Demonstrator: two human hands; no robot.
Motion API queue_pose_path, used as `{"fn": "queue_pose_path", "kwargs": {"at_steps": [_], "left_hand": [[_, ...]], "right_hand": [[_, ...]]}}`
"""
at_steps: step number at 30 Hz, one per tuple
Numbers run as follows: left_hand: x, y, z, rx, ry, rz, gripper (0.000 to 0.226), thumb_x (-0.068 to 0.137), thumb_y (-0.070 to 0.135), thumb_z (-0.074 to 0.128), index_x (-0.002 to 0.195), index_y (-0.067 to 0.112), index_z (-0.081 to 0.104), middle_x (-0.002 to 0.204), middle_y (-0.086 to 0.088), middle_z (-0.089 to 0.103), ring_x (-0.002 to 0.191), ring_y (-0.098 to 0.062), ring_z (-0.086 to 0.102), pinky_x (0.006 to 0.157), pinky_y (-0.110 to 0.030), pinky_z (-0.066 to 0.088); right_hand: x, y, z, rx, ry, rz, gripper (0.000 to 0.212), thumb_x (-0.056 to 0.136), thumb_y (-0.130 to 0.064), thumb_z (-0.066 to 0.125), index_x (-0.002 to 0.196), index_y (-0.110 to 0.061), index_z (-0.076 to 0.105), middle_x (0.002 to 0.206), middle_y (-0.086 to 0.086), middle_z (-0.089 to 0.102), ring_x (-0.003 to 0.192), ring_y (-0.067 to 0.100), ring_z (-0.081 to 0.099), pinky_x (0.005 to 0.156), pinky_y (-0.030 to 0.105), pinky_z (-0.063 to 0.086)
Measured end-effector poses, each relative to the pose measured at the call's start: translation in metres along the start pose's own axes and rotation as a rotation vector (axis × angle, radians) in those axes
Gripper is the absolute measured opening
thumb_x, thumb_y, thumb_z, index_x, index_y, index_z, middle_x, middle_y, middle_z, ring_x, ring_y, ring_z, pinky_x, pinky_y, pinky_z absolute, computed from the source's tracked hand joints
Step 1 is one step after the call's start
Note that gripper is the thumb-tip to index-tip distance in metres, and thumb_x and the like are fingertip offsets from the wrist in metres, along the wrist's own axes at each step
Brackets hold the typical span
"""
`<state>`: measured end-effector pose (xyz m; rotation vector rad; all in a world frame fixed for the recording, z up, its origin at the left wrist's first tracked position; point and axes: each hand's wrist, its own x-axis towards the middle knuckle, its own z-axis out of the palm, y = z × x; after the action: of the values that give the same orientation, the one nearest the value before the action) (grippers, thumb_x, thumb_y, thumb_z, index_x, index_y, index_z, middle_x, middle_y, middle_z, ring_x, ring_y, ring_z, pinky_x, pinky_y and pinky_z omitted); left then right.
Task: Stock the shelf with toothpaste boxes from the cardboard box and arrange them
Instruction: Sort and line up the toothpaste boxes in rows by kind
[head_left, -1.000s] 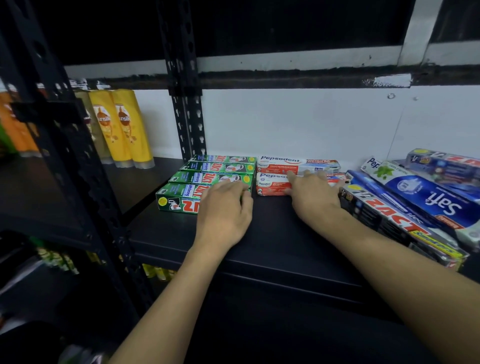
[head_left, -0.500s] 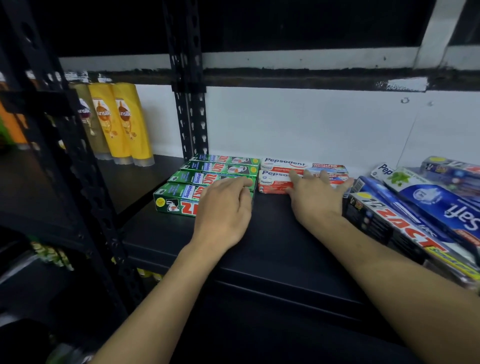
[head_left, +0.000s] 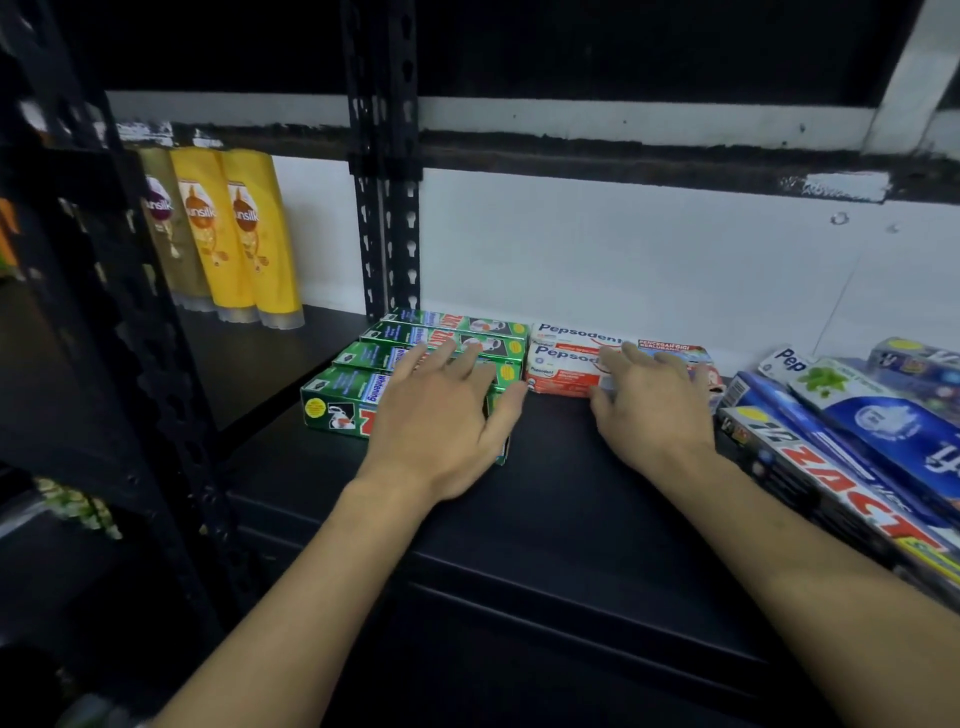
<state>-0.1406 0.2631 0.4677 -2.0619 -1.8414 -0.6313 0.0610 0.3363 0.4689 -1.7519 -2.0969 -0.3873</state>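
The near part of the black shelf board (head_left: 545, 493) lies bare between the two forearms. Past it, the left hand (head_left: 441, 415) rests flat on the green Zact boxes (head_left: 337, 400). Its fingers are straight and spread and grip nothing, and its thumb reaches right toward the seam with the next brand. The right hand (head_left: 649, 410) lies the same way on the red-and-white Pepsodent boxes (head_left: 566, 358). Its fingers are splayed over their tops, its thumb is against the near face, and it holds nothing.

By my reading, the stocking is well along. Four green rows run back toward the black upright post (head_left: 387, 208), and two Pepsodent rows sit touching them on the right, just off the white wall (head_left: 623, 249). What seems left is the loose heap at the right edge, where a blue Zact box (head_left: 831, 488) and a Safi box (head_left: 893, 431) lie slanted over one another. The cardboard box is not in view, so I cannot tell whether more stock waits in it. Far left, Sunsilk bottles (head_left: 244, 234) stand on the neighbouring shelf.

Compared with a second ago, both hands have fanned wider and slid slightly farther over the box tops, while the rows themselves have barely shifted.
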Motion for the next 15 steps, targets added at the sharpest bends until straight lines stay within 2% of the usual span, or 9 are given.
{"fn": "queue_pose_path", "kwargs": {"at_steps": [2,6,10,15], "left_hand": [[-0.003,0.0,-0.001,-0.016,-0.012,0.018,0.083,0.09,0.065,-0.002,0.142,0.027,0.05,0.156,0.004,0.038,0.148,-0.015,0.022,0.122,-0.037,0.01],[-0.007,-0.002,-0.001,-0.033,-0.023,0.008,0.086,0.088,0.067,-0.002,0.146,0.026,0.046,0.154,0.005,0.042,0.147,-0.016,0.025,0.122,-0.036,0.012],[-0.008,-0.002,0.0,-0.017,-0.049,-0.001,0.081,0.091,0.067,0.001,0.147,0.027,0.043,0.154,0.006,0.041,0.146,-0.014,0.027,0.12,-0.035,0.014],[-0.007,-0.002,0.001,-0.03,-0.061,-0.009,0.08,0.091,0.068,0.003,0.148,0.028,0.042,0.155,0.007,0.039,0.147,-0.013,0.027,0.12,-0.035,0.016]], "right_hand": [[-0.005,0.002,-0.003,0.0,0.011,-0.016,0.048,0.095,-0.042,0.044,0.14,-0.028,0.044,0.145,0.002,0.048,0.136,0.036,0.036,0.112,0.061,0.022],[-0.015,0.002,-0.002,-0.009,-0.081,-0.095,0.063,0.095,-0.059,0.037,0.151,-0.03,0.03,0.159,0.005,0.027,0.144,0.036,0.021,0.116,0.059,0.016],[-0.017,0.0,-0.001,-0.015,-0.161,-0.093,0.077,0.092,-0.071,0.022,0.156,-0.03,0.012,0.164,0.006,0.011,0.149,0.036,0.005,0.119,0.058,0.006],[-0.017,-0.001,-0.002,0.027,-0.243,-0.07,0.085,0.085,-0.079,0.01,0.156,-0.033,0.001,0.165,0.003,-0.002,0.15,0.033,-0.009,0.119,0.056,-0.006]]}}
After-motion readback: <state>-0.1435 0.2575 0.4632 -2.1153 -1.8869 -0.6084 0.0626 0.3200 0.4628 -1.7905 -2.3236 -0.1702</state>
